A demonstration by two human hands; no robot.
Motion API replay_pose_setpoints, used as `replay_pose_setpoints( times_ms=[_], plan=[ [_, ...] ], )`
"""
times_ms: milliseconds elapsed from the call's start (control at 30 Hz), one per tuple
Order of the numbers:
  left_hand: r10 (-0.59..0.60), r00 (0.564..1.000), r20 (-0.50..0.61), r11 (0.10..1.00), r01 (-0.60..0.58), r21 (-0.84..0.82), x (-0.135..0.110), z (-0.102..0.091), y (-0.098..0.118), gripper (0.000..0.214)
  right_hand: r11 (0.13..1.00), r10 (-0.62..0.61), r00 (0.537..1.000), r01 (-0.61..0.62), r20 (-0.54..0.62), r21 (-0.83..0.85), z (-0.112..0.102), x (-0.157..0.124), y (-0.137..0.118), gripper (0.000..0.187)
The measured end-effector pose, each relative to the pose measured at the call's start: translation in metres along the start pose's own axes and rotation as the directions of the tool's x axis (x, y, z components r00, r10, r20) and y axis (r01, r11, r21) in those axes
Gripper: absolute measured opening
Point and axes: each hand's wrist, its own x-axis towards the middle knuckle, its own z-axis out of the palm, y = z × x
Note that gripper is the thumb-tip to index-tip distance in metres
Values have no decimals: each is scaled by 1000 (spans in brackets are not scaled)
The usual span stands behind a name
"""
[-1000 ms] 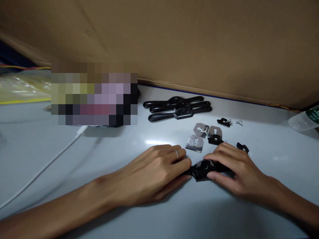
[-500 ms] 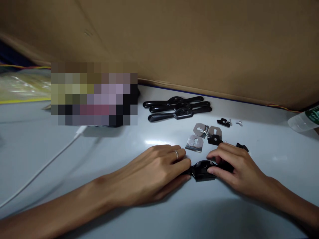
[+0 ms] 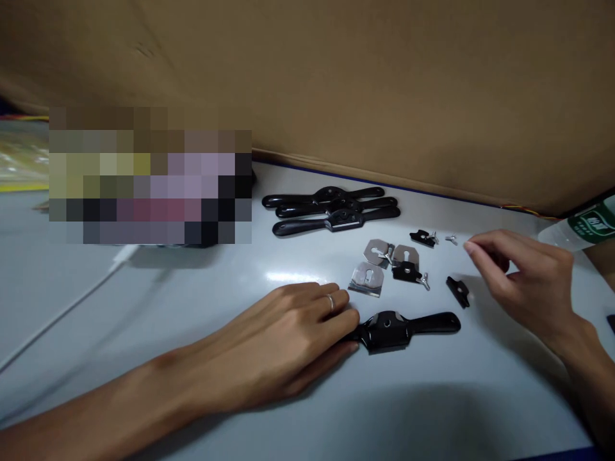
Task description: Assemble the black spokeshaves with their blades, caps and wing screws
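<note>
My left hand (image 3: pixel 307 330) lies on the table with its fingers wrapped round the left handle of a black spokeshave (image 3: pixel 388 331). A strip of blade edge shows along the spokeshave's front, and its right handle lies free. My right hand (image 3: pixel 523 275) hovers at the right, fingers curled and thumb against index finger, with nothing visible in them. Its fingertips are just right of a small silver wing screw (image 3: pixel 450 239), apart from it. Below and left of that hand lies a black cap plate (image 3: pixel 458 291).
Three more black spokeshaves (image 3: pixel 343 221) lie side by side at the back. Slotted metal blades (image 3: pixel 369 276), a cap plate (image 3: pixel 407 272) and several wing screws are grouped mid-table. A bottle (image 3: pixel 583 224) lies at right; a white cable (image 3: pixel 62 310) runs left. Cardboard (image 3: pixel 336 77) stands behind.
My right hand has let go of the spokeshave's right handle and moved up and right toward the wing screws. My left hand still holds the left handle. The view has shifted slightly.
</note>
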Motion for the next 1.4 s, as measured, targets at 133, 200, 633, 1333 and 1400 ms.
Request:
replay_pose_setpoints(
  times_ms=[133, 200, 633, 1333, 1400],
  plan=[
    [2, 1000, -4, 1000, -2, -8, 0, 1, 0, 22, 996, 42, 999, -45, -34, -82, 2, 2, 16, 33],
    [1, 1000, -2, 1000, -1, -1, 0, 1, 0, 22, 997, 43, 999, -43, 7, -59, 8, 0, 16, 36],
    [-2, 1000, 7, 999, 2, 37, 0, 0, 1, 19, 978, -195, 891, 148, 409, 144, 23, -13, -6, 18],
    [-1, 999, 46, 1000, 0, 16, -2, 2, 0, 22, 971, -155, 960, 105, 232, 216, 21, -11, -15, 8],
    [2, 999, 40, 1000, -3, 21, -1, 3, 0, 23, 963, -157, 962, 100, 223, 249, 19, -11, -18, 8]
  ],
)
